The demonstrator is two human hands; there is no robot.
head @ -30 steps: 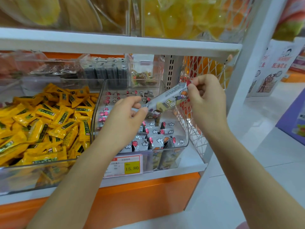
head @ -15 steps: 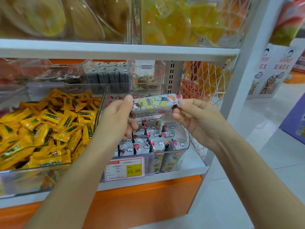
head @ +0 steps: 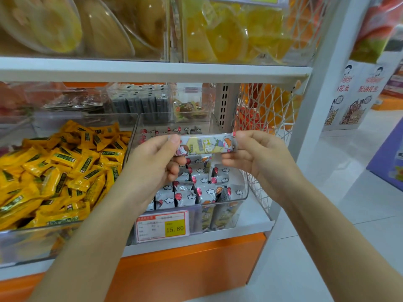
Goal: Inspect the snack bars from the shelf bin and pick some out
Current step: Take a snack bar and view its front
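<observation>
Head view: pinching one bar [head: 207,145] endwise between left fingers [head: 173,140] and right fingers [head: 245,136], inspecting it; bin [head: 244,192] below fingers full, so likely early.

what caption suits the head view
Left hand and right hand hold a snack bar level over the clear bin.
</observation>
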